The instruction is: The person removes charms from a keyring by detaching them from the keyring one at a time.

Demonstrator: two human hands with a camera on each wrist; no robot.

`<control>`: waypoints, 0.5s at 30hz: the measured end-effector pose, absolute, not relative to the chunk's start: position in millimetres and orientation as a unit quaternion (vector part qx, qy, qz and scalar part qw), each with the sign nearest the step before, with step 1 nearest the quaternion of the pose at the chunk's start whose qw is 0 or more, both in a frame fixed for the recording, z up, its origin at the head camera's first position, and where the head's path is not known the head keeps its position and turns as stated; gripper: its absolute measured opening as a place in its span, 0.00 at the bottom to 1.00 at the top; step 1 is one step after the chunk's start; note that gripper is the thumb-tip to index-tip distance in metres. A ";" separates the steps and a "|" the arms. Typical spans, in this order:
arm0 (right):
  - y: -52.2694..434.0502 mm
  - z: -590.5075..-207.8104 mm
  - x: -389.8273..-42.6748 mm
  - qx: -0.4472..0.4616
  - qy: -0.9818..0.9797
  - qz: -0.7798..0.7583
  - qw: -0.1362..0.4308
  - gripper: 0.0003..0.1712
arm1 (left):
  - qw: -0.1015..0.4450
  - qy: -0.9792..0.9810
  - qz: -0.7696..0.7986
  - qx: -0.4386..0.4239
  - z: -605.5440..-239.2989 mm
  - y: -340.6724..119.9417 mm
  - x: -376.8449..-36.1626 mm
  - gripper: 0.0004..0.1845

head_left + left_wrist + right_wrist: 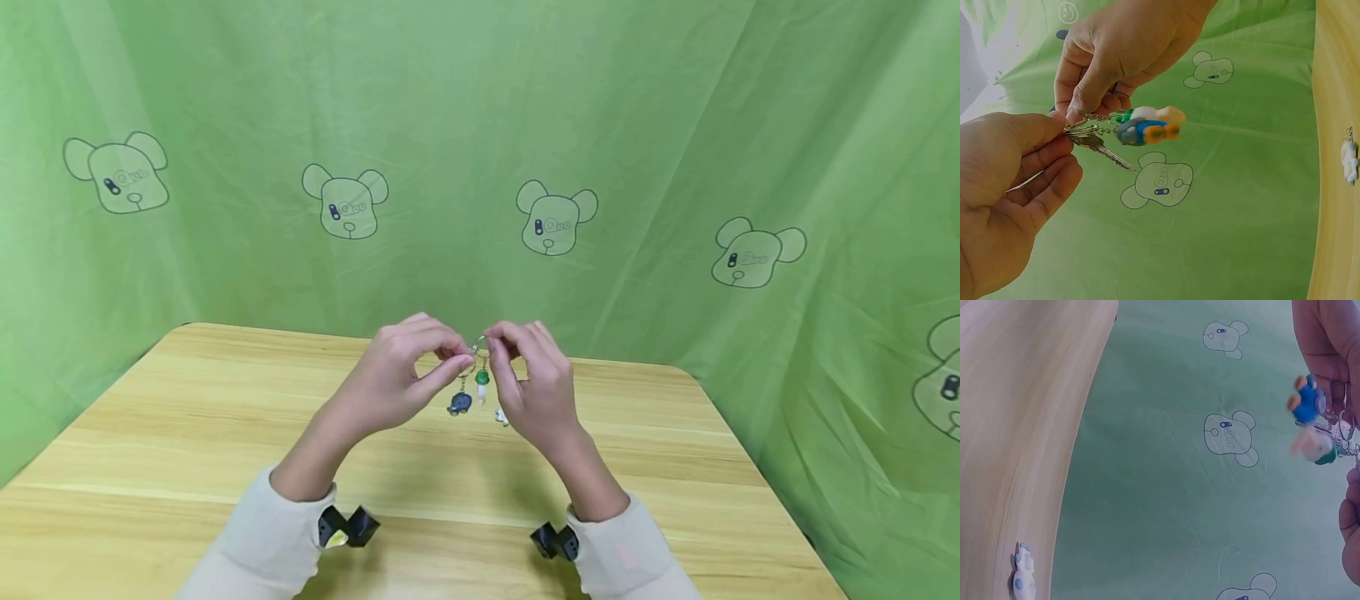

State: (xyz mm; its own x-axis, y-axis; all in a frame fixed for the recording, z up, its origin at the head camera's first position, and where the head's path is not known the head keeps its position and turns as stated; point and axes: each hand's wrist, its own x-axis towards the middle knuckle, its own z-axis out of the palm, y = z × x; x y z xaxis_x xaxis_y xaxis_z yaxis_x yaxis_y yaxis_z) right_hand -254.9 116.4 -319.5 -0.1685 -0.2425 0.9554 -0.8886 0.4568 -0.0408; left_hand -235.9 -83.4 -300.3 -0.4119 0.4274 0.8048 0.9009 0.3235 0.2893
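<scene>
Both hands meet in front, above the table (375, 500). My left hand (397, 371) pinches a metal key ring (480, 342) between thumb and forefinger. On its other side, my right hand (536, 379) pinches the same ring, thumb against forefinger. Below the fingers hang a blue figure charm (460, 403) with orange feet and a green-and-white figure charm (482, 387), each on a short chain. A key (1107, 153) shows beside these charms in the left wrist view. The fingertips partly cover the ring.
A white charm with blue spots (1023, 575) lies on the table, apart from the ring, partly hidden by my right hand in the head view. A green curtain (450, 100) with bear-head drawings surrounds the table's far and side edges. Black wrist cameras (348, 527) sit at both cuffs.
</scene>
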 end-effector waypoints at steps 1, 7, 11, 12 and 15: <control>116.6 -319.6 -254.9 0.407 -0.693 0.325 0.499 0.03 | 0.315 -0.750 -0.379 -0.442 -300.5 -83.5 -236.3 0.01; 114.9 -319.4 -252.2 0.402 -0.690 0.342 0.496 0.03 | 0.353 -0.732 -0.392 -0.431 -301.2 -83.5 -238.3 0.01; 112.0 -319.4 -250.3 0.409 -0.683 0.343 0.499 0.03 | 0.384 -0.724 -0.390 -0.419 -300.5 -82.3 -238.1 0.02; 111.3 -319.7 -249.9 0.411 -0.682 0.341 0.499 0.03 | 0.393 -0.723 -0.386 -0.417 -300.5 -81.9 -238.1 0.02; 109.2 -320.4 -248.8 0.416 -0.684 0.334 0.498 0.03 | 0.421 -0.722 -0.361 -0.412 -301.2 -81.3 -238.7 0.04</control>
